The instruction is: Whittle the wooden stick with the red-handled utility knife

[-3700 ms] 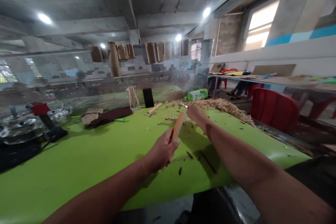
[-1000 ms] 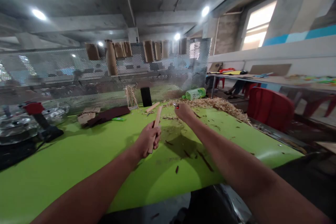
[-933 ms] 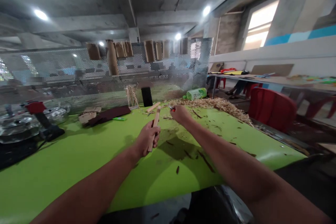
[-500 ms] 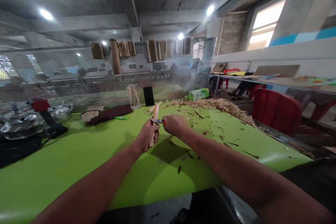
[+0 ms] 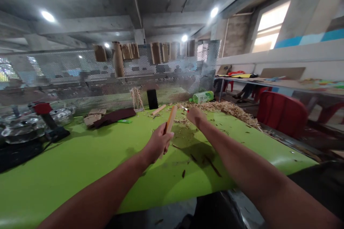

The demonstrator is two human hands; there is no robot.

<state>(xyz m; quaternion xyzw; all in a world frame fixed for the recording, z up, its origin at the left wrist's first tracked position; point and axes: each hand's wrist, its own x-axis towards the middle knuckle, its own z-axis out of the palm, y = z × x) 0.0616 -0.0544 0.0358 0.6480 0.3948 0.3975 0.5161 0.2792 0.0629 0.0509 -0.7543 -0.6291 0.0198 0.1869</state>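
Note:
My left hand (image 5: 159,140) is closed round a narrow wooden strip (image 5: 171,117), which tilts up and away above the green table. One edge of the strip looks orange-yellow. Farther off and to the right, my right hand (image 5: 197,116) grips a small knife (image 5: 185,108); its pale blade points left and a bit of red shows at the handle. Blade and strip are apart. Another wooden strip (image 5: 158,110) lies flat on the table beyond my left hand. Thin shavings (image 5: 185,121) are scattered beneath the knife.
A long heap of shavings (image 5: 228,109) runs along the right edge beside a green-labelled bottle (image 5: 203,97). A black phone-like slab (image 5: 152,99) stands against the perforated metal screen (image 5: 102,89). Brown sandpaper-like sheets (image 5: 115,117) lie left. A red chair (image 5: 282,112) is at right.
The knife has come off the strip, my right hand moving away and to the right. My left hand has shifted slightly right, with the strip now raised. A dark sliver appears near the front.

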